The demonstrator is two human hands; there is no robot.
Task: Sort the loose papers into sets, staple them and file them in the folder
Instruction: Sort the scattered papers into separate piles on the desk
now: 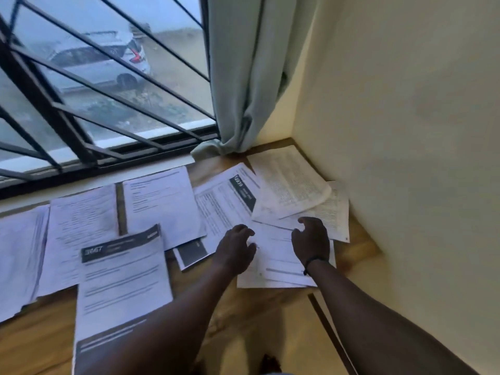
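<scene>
Your fingers [244, 230] on the left hand [236, 246] hang loosely curled, gripping nothing; the right hand [311, 240] likewise hovers slack over the jumbled loose papers [273, 255] at the table [354, 255]'s far right corner, probably poised to pick a sheet. Sorted stacks [159, 209] lie apart along the window edge, so sets stay separate. No folder shows.

Looked like a room in a home or small office, ground level. Wooden table [273, 307] sat pushed into corner w/ plain cream wall [405, 131] on right. Window w/ dark metal security bars [81, 85] ran behind it; pale green curtain [243, 71] bunched at its edge. White car [100, 60] parked outside on dirt. Printed papers [162, 207] spread across tabletop.
</scene>
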